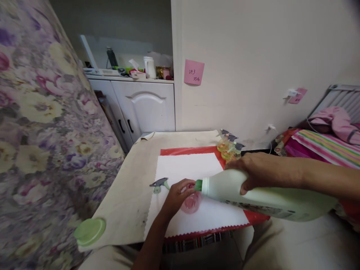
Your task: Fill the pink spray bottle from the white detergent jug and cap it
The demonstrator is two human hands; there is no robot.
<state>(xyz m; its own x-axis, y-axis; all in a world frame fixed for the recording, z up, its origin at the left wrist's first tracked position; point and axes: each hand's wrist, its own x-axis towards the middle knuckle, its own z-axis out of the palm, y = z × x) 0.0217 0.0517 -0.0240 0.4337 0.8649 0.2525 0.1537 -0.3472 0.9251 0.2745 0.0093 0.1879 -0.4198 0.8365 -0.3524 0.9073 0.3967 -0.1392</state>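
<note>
My right hand [263, 168] grips a large pale green jug [267, 197] tipped sideways, its green spout [198, 185] pointing left at a small pink transparent bottle [191, 202]. My left hand [178, 195] is wrapped round that pink bottle, which stands on a white cloth [191, 165]. A grey and green spray nozzle head [159, 184] lies loose on the cloth just left of my left hand.
The white cloth lies over a red sheet [185, 151] on a small beige table [126, 195]. Yellow spray bottles [229, 148] stand at the far edge. A green cap [90, 231] sits at the table's near left corner. Floral fabric [36, 131] rises on the left; bedding [326, 144] lies right.
</note>
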